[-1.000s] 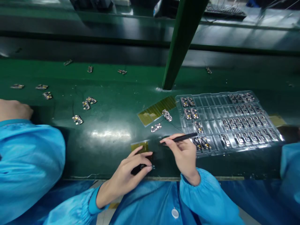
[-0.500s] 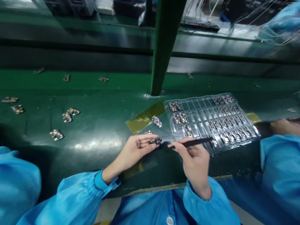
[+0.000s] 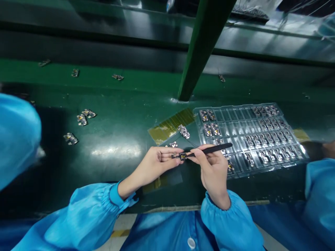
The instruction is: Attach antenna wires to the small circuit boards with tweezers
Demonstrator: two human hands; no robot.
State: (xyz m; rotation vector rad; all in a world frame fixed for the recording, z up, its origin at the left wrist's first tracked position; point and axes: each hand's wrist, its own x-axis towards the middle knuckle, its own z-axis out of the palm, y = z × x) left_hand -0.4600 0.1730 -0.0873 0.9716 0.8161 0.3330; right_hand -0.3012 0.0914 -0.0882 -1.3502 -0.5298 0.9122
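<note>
Between the thumb and fingers of my left hand (image 3: pixel 154 162) sits a small circuit board (image 3: pixel 183 156), its free end pointing right. My right hand (image 3: pixel 214 167) is closed around black tweezers (image 3: pixel 213 149), and their tip touches or nearly touches the board. Just behind my left fingertips lies another circuit board (image 3: pixel 172 144), partly hidden. A further loose board (image 3: pixel 184 131) rests beside a strip of yellow film (image 3: pixel 170 126). To the right, a clear plastic tray (image 3: pixel 237 127) holds rows of boards, and my right hand covers part of its near left corner.
Several loose boards (image 3: pixel 71 138) lie on the green bench (image 3: pixel 123 118) at the left and along its back. A green post (image 3: pixel 200 52) rises behind the film. A co-worker's blue cap or hood (image 3: pixel 18 139) is at the left, another co-worker's sleeve (image 3: pixel 320 184) at the right.
My right hand has brought the tweezers left to the board in my left hand. The view has shifted, and the co-worker at the left now leans further in.
</note>
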